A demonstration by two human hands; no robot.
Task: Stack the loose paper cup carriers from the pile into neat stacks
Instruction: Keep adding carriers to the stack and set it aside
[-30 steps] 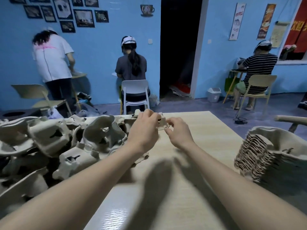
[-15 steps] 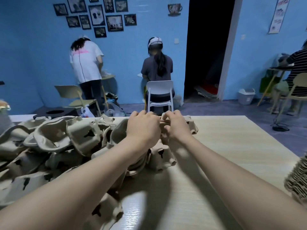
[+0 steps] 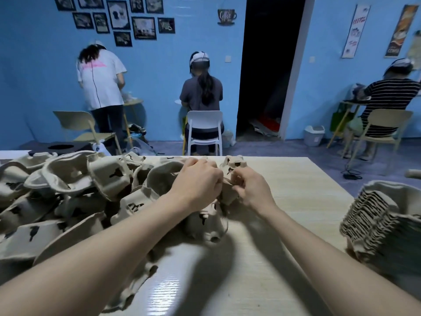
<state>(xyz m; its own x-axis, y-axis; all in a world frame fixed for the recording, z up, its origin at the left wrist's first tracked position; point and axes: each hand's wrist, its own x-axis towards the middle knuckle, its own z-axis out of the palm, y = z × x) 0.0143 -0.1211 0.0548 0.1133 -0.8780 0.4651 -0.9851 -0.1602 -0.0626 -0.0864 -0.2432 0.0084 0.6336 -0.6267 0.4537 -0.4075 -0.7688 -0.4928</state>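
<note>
At the right edge of the pile (image 3: 75, 195) of loose paper cup carriers, near the middle of the table (image 3: 296, 201), 2 bare hands meet on 1 carrier (image 3: 227, 192). The left hand (image 3: 197, 183) has its fingers curled over the carrier's rim, and the right hand (image 3: 249, 190) pinches the same rim from the side away from the pile. Both grips are closed on this 1 piece, knuckles nearly touching. Most of the carrier is hidden under the hands, so its exact tilt cannot be told.

Heaped loosely, the pile fills the table on the far side of the left forearm, carriers lying at every angle, some upside down. Well apart from the pile, at the opposite table edge, a neat stack (image 3: 385, 220) of nested carriers leans on its side.

These carriers look like moulded paper pulp: probably very light, fairly stiff in the cup wells but thin and easy to crush or tear at the rims and slits. Their rough surface should give good friction, so little squeeze is needed. Holding at 2 opposite rim edges, as here, seems the safest hold. Neighbouring pieces may snag and lift along.
</note>
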